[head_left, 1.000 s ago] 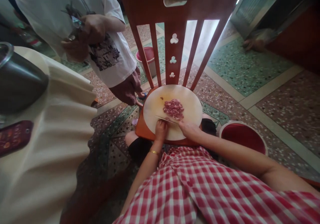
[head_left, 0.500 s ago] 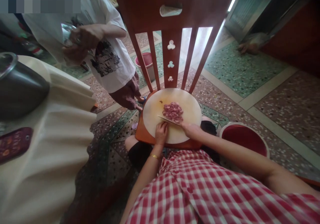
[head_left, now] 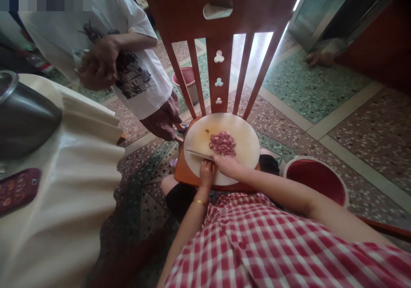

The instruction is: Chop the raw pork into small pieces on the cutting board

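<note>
Meat [head_left: 222, 143] heaped mid-board [head_left: 245, 130]. Right hand [head_left: 227, 165] fingers grip knife [head_left: 197, 154], blade toward nine o'clock. Left hand [head_left: 207, 173] curled tight, likely steadying board.

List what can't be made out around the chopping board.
Head view only:
- Knife handle: hidden between left hand and right hand; which grips it is unclear.
- Meat pieces: too small to count.
- Chair seat: covered by the board.
- Red basin: near edge behind the right arm.
- Other person's hands: blurred; anything held unreadable.
</note>
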Demonstrator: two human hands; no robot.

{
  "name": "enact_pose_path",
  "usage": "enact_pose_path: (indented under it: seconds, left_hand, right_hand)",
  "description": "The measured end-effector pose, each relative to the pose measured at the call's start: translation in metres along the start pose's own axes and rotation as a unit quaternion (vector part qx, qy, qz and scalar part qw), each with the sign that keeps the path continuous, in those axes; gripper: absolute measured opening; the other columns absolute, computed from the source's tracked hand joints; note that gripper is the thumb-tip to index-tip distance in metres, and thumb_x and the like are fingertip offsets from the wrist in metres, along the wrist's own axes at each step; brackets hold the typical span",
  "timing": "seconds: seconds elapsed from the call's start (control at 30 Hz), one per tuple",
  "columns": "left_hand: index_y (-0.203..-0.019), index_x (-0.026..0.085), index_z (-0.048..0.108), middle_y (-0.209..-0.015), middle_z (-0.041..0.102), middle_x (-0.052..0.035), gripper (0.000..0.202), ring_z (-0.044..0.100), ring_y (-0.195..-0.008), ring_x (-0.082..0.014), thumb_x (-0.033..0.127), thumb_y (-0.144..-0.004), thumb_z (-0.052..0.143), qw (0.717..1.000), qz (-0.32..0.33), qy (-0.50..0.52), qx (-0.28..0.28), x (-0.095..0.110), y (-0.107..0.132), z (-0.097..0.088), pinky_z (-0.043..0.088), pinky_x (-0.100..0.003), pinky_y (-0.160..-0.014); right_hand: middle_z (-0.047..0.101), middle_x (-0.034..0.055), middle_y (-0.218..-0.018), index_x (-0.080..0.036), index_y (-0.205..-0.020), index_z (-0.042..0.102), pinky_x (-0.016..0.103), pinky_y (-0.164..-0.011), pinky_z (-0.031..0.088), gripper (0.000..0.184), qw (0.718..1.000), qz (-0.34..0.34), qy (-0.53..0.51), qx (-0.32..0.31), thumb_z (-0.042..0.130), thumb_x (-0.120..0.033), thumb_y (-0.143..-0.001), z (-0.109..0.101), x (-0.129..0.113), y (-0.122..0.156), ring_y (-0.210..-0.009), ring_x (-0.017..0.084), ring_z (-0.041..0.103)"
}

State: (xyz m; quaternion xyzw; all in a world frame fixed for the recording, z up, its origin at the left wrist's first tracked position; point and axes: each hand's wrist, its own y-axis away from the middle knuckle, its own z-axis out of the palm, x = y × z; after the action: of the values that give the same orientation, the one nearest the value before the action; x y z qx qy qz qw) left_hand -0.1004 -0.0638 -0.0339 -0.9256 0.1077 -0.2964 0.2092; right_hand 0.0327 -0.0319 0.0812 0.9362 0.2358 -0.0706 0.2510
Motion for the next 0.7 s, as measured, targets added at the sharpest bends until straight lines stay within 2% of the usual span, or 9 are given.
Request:
enact_pose_path:
  seconds: [0.1,0.17,0.23,0.37,0.5,0.6,0.7]
  left_hand:
    - [-0.096,0.015,0.062,-0.088,0.062,-0.0096,0.019,0.056,-0.087,-0.0209,0.013,-0.083,0.048,1.000,-0.015,-0.003,-0.006,0.001,0.000,-0.001,0.048,-0.037,-0.080]
    - [-0.095,0.016,0.063,-0.088,0.062,-0.0086,0.020,0.056,-0.087,-0.0203,0.012,-0.083,0.047,0.999,-0.029,-0.004,-0.015,0.005,0.000,-0.004,0.049,-0.037,-0.079]
    - [-0.095,0.016,0.063,-0.089,0.063,-0.0076,0.020,0.056,-0.087,-0.0192,0.011,-0.083,0.047,0.999,-0.033,0.007,-0.020,0.010,0.000,-0.008,0.049,-0.036,-0.079]
    - [-0.092,0.017,0.063,-0.093,0.063,-0.0057,0.016,0.055,-0.091,-0.0179,0.014,-0.083,0.051,0.998,-0.046,0.040,-0.019,0.017,0.000,-0.013,0.050,-0.035,-0.083]
    - [-0.095,0.017,0.063,-0.093,0.063,-0.0064,0.019,0.055,-0.091,-0.0176,0.012,-0.082,0.049,0.998,-0.056,0.039,-0.009,0.017,0.003,-0.013,0.050,-0.034,-0.081]
    - [-0.095,0.016,0.063,-0.092,0.063,-0.0076,0.021,0.056,-0.092,-0.0192,0.010,-0.081,0.049,0.997,-0.060,0.040,-0.004,0.015,0.005,-0.011,0.051,-0.036,-0.081]
    - [-0.096,0.018,0.064,-0.091,0.064,-0.0081,0.023,0.057,-0.091,-0.0209,0.009,-0.079,0.050,0.997,-0.065,0.052,-0.006,0.011,0.005,-0.008,0.052,-0.038,-0.080]
  right_hand:
    - [0.066,0.0141,-0.094,-0.013,-0.110,0.053,0.032,-0.072,0.048,0.030,0.999,-0.020,-0.014,0.038,0.031,-0.015,-0.090,0.005,0.003,-0.003,-0.084,0.022,0.064]
    - [0.066,0.0139,-0.100,-0.014,-0.112,0.054,0.030,-0.076,0.047,0.032,0.996,-0.051,-0.026,0.072,0.033,-0.012,-0.087,0.014,0.017,0.009,-0.090,0.020,0.063]
    - [0.065,0.0122,-0.105,-0.016,-0.121,0.050,0.027,-0.078,0.046,0.042,0.990,-0.084,-0.033,0.107,0.035,-0.006,-0.083,0.026,0.038,0.024,-0.094,0.018,0.062]
    - [0.070,0.0105,-0.086,-0.016,-0.112,0.056,0.028,-0.065,0.047,0.038,0.994,-0.002,0.004,0.113,0.034,-0.007,-0.082,0.044,0.069,0.032,-0.076,0.021,0.066]
    - [0.070,0.0080,-0.077,-0.020,-0.116,0.054,0.027,-0.059,0.046,0.038,0.989,-0.040,0.015,0.145,0.035,-0.013,-0.084,0.051,0.063,0.025,-0.069,0.021,0.066]
    - [0.070,0.0081,-0.076,-0.019,-0.119,0.053,0.027,-0.061,0.047,0.042,0.984,-0.058,0.011,0.167,0.037,-0.011,-0.082,0.055,0.055,0.021,-0.070,0.022,0.067]
    - [0.069,0.0084,-0.077,-0.023,-0.117,0.055,0.030,-0.063,0.049,0.044,0.985,-0.052,0.008,0.163,0.039,-0.009,-0.078,0.055,0.049,0.015,-0.072,0.024,0.067]
